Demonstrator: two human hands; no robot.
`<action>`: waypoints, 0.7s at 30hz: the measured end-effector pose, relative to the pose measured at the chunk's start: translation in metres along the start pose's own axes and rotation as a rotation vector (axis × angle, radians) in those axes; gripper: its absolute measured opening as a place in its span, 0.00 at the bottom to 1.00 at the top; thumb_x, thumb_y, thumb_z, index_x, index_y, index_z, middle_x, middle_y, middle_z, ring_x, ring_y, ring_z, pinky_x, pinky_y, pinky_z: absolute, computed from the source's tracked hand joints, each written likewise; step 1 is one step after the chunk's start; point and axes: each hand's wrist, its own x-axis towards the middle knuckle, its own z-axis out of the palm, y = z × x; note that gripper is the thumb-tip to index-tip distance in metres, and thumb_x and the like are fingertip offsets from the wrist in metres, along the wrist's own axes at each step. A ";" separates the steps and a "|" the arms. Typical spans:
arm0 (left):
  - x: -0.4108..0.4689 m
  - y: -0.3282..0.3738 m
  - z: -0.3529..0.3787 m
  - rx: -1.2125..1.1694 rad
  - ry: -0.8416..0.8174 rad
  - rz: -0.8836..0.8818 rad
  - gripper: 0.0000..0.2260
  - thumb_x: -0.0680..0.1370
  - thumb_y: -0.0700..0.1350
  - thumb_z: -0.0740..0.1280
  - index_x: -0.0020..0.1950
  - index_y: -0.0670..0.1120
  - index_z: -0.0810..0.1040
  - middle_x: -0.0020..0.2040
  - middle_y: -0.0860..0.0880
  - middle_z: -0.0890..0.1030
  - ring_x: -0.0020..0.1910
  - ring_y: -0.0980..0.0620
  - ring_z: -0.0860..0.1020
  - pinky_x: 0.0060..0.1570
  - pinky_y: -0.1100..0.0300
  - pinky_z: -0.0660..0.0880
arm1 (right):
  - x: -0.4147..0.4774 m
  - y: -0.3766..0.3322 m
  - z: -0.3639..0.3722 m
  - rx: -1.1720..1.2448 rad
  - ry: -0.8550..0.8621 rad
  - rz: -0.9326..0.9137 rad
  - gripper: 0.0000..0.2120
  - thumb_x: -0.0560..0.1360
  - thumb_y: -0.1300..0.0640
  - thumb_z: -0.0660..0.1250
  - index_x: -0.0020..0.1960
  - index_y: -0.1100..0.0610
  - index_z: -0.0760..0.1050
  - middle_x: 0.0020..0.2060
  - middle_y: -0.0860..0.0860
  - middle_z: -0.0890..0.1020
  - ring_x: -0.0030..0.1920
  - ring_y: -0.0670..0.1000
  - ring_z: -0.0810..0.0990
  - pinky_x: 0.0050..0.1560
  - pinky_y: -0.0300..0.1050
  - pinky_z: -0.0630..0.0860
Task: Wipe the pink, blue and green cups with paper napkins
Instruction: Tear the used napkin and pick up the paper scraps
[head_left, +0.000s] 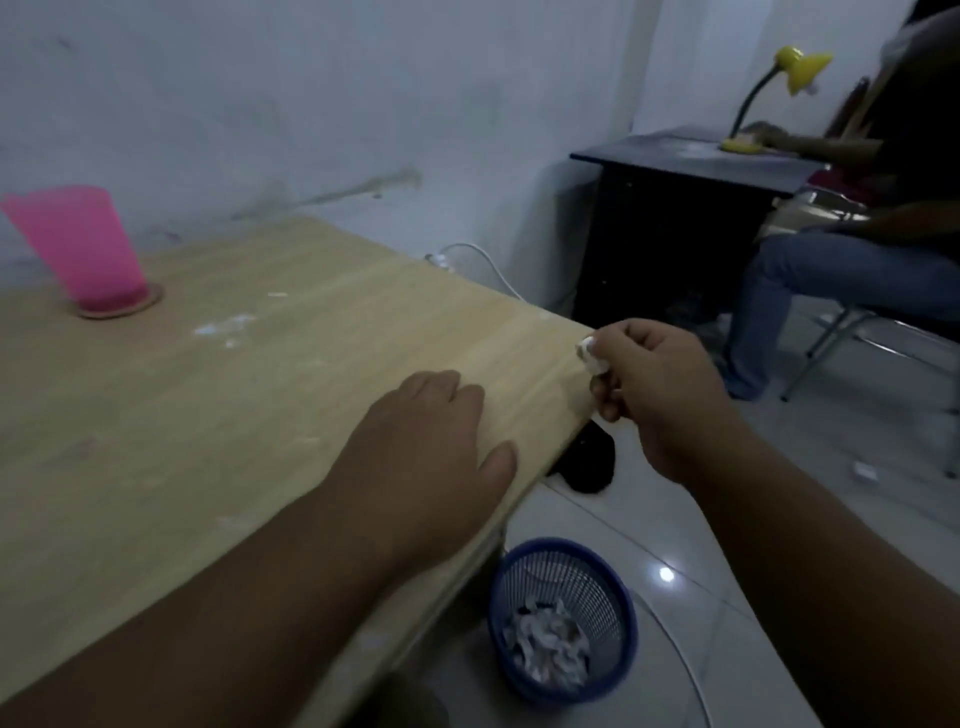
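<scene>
The right hand pinches a small, soft, crumpled paper napkin wad in its fingers, the left hand lies flat, fingers together, on the tabletop, and the light, likely slippery pink plastic cup looks best gripped around its wall.

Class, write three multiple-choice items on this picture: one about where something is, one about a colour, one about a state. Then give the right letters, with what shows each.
1. Where is the blue basket?
A. on the table
B. on the floor beside the table
C. on the dark desk

2. What colour is the cup on the table?
A. pink
B. green
C. blue

3. What is the right hand doing?
A. lying flat and empty
B. holding the cup
C. pinching a small white wad

Answers: 1 B, it stands on the tiles below the table edge. 2 A, its wall is plainly pink. 3 C, the wad shows at the fingertips.
</scene>
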 end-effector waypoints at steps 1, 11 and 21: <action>0.002 0.007 0.004 -0.008 -0.002 0.006 0.22 0.80 0.61 0.54 0.65 0.48 0.72 0.66 0.47 0.72 0.66 0.47 0.67 0.65 0.52 0.65 | -0.004 0.006 -0.009 -0.002 0.064 -0.005 0.09 0.76 0.62 0.65 0.45 0.70 0.76 0.28 0.55 0.74 0.30 0.53 0.72 0.27 0.44 0.69; 0.001 0.012 0.008 -0.109 0.055 -0.021 0.25 0.78 0.59 0.57 0.65 0.43 0.75 0.66 0.46 0.75 0.65 0.47 0.70 0.64 0.52 0.66 | -0.038 0.067 -0.031 -0.544 0.271 -0.062 0.07 0.77 0.53 0.67 0.39 0.50 0.76 0.32 0.46 0.79 0.30 0.40 0.75 0.26 0.28 0.66; -0.046 -0.051 -0.040 -0.314 0.205 -0.202 0.22 0.75 0.60 0.63 0.65 0.51 0.80 0.64 0.53 0.80 0.61 0.53 0.77 0.62 0.55 0.73 | -0.042 -0.033 0.064 -0.438 -0.010 -0.405 0.09 0.78 0.56 0.64 0.39 0.55 0.76 0.30 0.48 0.76 0.31 0.44 0.73 0.31 0.37 0.68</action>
